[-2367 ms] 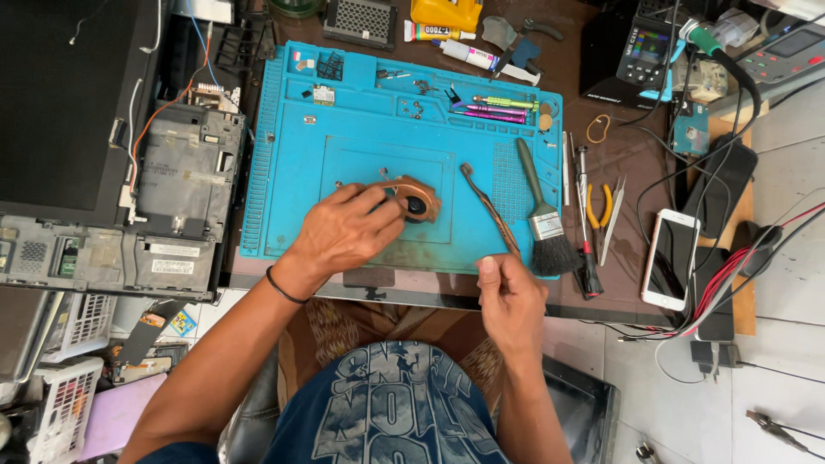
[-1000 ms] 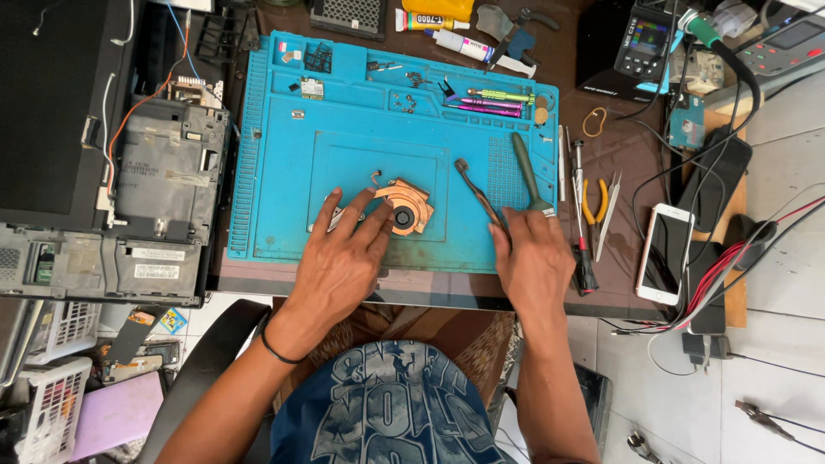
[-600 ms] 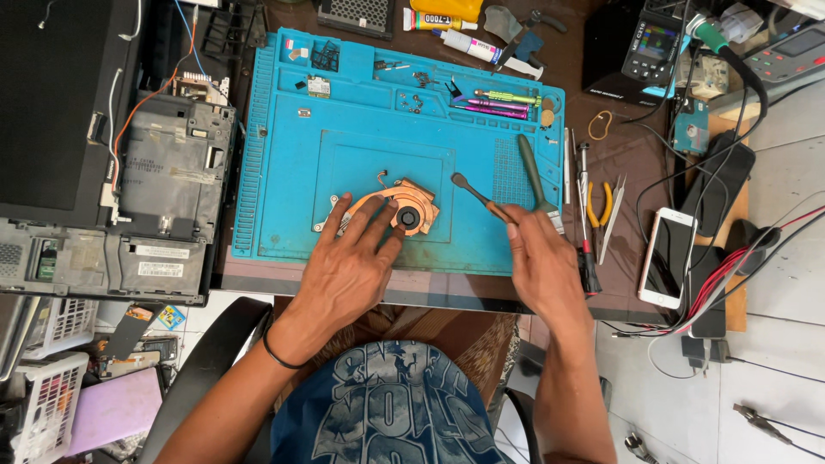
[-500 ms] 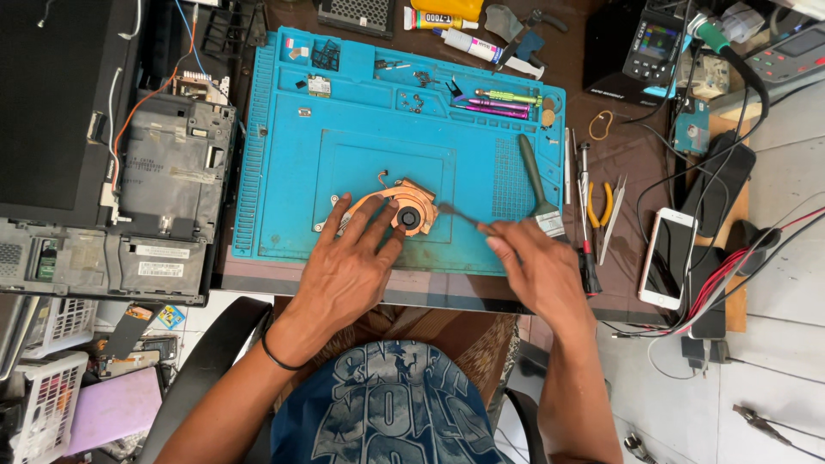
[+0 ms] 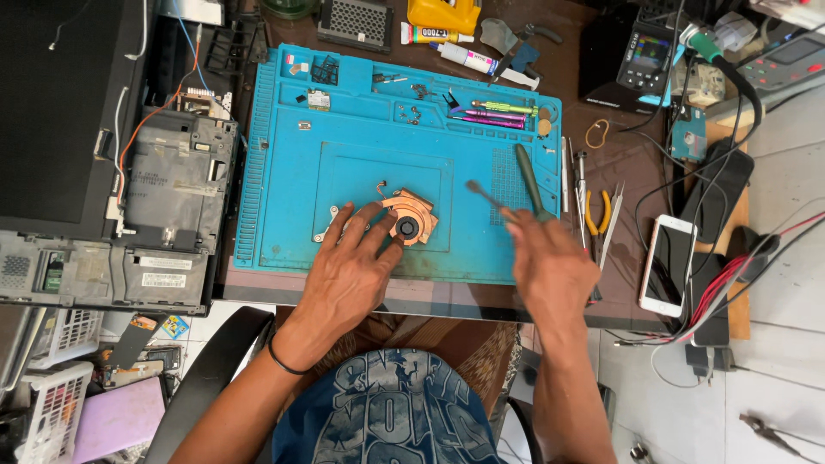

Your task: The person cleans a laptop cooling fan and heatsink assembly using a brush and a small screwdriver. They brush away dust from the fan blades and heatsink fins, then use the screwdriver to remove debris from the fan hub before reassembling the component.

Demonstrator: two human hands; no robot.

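We see bright, even daylight over the blue mat (image 5: 361, 112), with only soft, short shadows under our hands. The right hand (image 5: 550, 266) is smeared by motion blur. The white floor at the right edge looks washed out, and straight lines bow near the corners.

mat (image 5: 292, 172): blue | fan (image 5: 409, 217): copper | pliers (image 5: 595, 212): yellow | phone (image 5: 667, 266): white

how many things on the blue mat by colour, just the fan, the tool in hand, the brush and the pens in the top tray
Copper-coloured: 1, the round copper fan under the left hand.
Dark: 2, the thin dark-tipped tool in the right hand and the dark-handled brush.
Green: 1 pen.
Pink: 2 pens.
Total: 6.
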